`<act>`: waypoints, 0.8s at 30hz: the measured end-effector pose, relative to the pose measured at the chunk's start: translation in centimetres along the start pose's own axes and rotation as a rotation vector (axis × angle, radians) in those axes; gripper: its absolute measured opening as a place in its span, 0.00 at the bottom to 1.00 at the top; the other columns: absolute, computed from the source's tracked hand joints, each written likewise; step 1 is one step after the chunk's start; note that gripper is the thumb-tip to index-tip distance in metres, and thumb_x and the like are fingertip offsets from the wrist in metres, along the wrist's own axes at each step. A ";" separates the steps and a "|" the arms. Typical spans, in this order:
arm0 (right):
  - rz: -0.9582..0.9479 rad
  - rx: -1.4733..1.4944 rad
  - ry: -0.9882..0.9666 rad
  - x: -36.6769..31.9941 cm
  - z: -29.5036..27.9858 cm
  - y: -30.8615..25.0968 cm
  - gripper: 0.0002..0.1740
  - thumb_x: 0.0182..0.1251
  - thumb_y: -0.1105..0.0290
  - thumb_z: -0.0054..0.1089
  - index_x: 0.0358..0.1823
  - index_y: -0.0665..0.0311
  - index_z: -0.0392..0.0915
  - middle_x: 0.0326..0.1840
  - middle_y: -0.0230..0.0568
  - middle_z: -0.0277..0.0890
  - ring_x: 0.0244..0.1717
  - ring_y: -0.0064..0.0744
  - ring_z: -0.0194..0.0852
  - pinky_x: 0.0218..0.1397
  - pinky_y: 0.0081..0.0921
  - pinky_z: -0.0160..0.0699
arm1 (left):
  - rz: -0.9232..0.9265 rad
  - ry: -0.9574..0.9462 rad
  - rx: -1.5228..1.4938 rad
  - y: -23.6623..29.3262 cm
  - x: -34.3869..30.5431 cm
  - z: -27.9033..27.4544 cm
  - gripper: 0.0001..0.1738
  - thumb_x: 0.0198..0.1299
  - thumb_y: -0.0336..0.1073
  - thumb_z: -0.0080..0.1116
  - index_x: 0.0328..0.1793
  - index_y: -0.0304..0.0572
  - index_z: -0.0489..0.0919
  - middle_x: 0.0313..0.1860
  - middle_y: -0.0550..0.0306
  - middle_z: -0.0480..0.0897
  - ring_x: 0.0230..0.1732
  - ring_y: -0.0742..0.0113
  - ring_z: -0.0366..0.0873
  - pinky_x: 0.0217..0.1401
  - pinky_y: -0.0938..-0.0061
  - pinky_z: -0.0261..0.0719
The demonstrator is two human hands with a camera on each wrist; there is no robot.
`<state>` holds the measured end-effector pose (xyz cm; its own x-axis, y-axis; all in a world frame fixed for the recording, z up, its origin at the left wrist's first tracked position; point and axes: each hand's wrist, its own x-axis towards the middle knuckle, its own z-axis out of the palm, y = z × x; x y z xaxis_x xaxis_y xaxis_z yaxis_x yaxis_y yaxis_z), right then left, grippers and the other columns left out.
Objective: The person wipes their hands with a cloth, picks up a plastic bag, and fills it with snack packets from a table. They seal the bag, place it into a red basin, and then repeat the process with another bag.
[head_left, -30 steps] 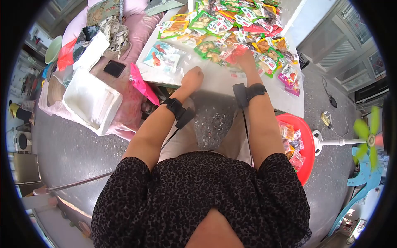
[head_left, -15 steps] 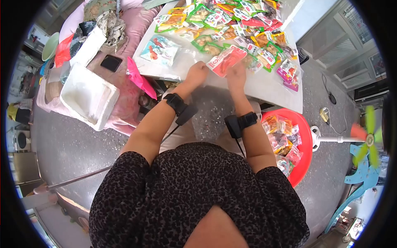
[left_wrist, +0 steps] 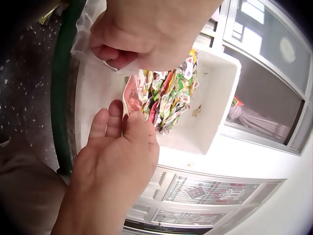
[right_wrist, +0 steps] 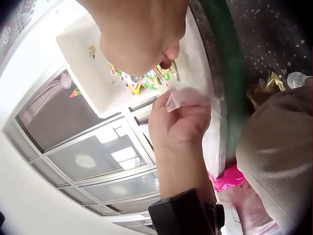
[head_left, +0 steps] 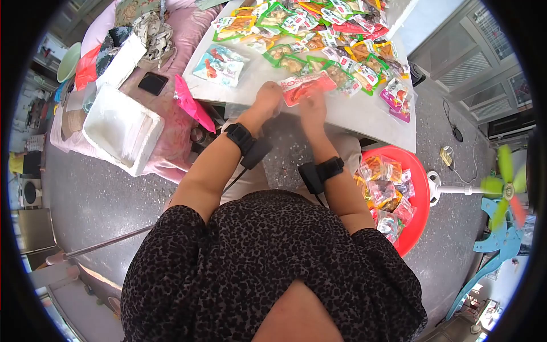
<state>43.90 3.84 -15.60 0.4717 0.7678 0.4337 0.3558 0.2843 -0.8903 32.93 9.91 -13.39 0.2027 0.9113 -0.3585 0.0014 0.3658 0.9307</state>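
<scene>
The right hand (head_left: 313, 110) pinches 1 red packet (head_left: 308, 87), fingers nearly together; left of that packet, the left hand (head_left: 268, 99) grips clear plastic (left_wrist: 83, 45) in curled fingers.

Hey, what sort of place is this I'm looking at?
Probably a room in a home, doubling as a packing spot: a pink-covered bed or couch, a standing fan, and food packets heaped on a white tabletop.

Red-and-white pkt (head_left: 308, 87) w/ printed lettering, approx flat, long side slanting up to R in head view, held above white table (head_left: 376, 122) by R hand (head_left: 313, 108); clear plastic bag (left_wrist: 82, 43), thin & crumpled, gripped in L hand (head_left: 268, 98) just beside pkt
</scene>
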 end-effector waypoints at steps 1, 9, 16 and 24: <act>-0.005 -0.024 -0.029 0.0 0.0 0.4 0.17 0.50 0.75 0.50 0.44 0.67 0.63 0.26 0.36 0.67 0.25 0.21 0.66 0.27 0.17 0.66 | 0.001 -0.012 0.020 -0.2 0.4 -0.3 0.04 0.50 0.31 0.43 0.28 0.39 0.66 0.14 0.62 0.66 0.10 0.75 0.60 0.08 0.80 0.54; 0.798 0.623 0.001 1.7 -5.5 1.5 0.33 0.51 0.69 0.53 0.56 0.66 0.46 0.39 0.42 0.64 0.29 0.30 0.70 0.26 0.25 0.71 | 0.080 -0.111 0.044 0.0 0.4 -1.3 0.03 0.50 0.30 0.44 0.27 0.39 0.66 0.14 0.64 0.64 0.12 0.77 0.59 0.11 0.81 0.53; 0.681 0.144 -0.154 3.4 -6.5 0.8 0.29 0.49 0.64 0.57 0.50 0.69 0.58 0.38 0.36 0.64 0.34 0.25 0.67 0.29 0.24 0.69 | 0.091 -0.332 -0.112 1.5 -0.9 -2.3 0.03 0.52 0.30 0.44 0.27 0.41 0.67 0.17 0.66 0.66 0.18 0.81 0.62 0.18 0.85 0.58; 0.804 0.737 -0.401 4.1 -6.8 -0.8 0.16 0.51 0.61 0.56 0.39 0.59 0.67 0.30 0.27 0.68 0.29 0.19 0.66 0.26 0.18 0.66 | 0.058 -0.465 -0.155 2.8 -0.3 -4.3 0.03 0.52 0.31 0.45 0.27 0.42 0.68 0.21 0.66 0.70 0.20 0.81 0.64 0.23 0.87 0.63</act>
<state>51.00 2.85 -12.17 0.0118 0.9678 -0.2514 -0.5480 -0.2040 -0.8112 28.61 11.44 -11.01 0.6138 0.7629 -0.2030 -0.1616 0.3731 0.9136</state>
